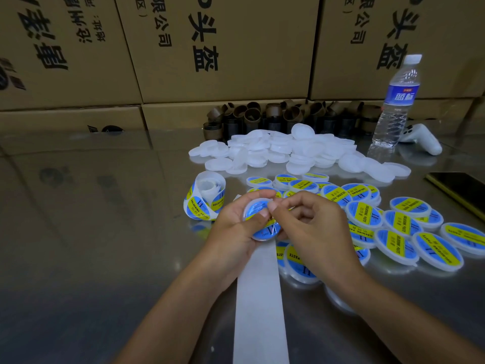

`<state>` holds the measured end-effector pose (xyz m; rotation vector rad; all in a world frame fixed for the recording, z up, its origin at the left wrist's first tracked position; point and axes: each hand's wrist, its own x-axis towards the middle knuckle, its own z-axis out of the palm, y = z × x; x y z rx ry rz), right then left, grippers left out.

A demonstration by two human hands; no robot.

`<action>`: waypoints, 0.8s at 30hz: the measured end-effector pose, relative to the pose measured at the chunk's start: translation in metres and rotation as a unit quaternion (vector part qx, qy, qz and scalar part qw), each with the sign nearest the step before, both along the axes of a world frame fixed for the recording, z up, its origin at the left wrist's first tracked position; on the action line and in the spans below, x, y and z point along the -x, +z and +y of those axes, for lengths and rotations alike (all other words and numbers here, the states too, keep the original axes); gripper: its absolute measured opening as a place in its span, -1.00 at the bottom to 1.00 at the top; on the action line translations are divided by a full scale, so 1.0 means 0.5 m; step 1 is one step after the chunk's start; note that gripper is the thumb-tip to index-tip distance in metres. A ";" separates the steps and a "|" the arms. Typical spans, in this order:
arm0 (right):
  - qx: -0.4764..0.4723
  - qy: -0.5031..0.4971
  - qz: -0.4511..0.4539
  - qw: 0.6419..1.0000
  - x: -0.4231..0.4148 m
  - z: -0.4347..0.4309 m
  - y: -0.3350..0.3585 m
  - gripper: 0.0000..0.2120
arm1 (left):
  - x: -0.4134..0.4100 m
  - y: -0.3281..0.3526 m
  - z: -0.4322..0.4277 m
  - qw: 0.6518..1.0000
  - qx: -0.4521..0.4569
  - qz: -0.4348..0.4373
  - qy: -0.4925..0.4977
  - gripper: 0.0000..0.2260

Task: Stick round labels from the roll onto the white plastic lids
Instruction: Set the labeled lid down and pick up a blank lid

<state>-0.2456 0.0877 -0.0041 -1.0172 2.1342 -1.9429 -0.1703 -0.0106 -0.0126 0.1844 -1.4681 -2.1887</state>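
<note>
My left hand holds a white plastic lid above the table, thumb across its face. My right hand pinches a blue and yellow round label at the lid's lower edge; the label lies partly on the lid. The label roll stands just left of my hands, and its empty white backing strip runs toward me between my forearms. A heap of bare white lids lies behind. Several labelled lids spread to the right.
A water bottle stands at the back right beside a white controller. Dark cardboard cores line up behind the lids. A dark phone lies at the right edge. Cardboard boxes wall off the back of the shiny metal table.
</note>
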 end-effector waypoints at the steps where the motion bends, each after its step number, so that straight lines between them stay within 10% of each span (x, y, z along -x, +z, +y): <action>1: -0.004 -0.007 0.002 1.000 0.000 0.000 0.000 -0.83 | 0.000 0.000 0.002 1.000 0.001 0.002 -0.005 -0.81; 11: -0.035 -0.041 0.042 0.998 0.010 -0.001 -0.004 -0.78 | 0.000 0.002 0.010 1.000 -0.010 0.012 -0.022 -0.80; 17: -0.149 -0.082 0.280 0.945 0.000 0.009 -0.007 -0.80 | -0.001 0.006 0.007 0.999 0.007 0.023 -0.021 -0.77; 24: -0.143 -0.079 0.256 0.953 0.012 0.010 -0.015 -0.79 | -0.003 0.007 0.000 0.999 -0.029 0.035 -0.021 -0.75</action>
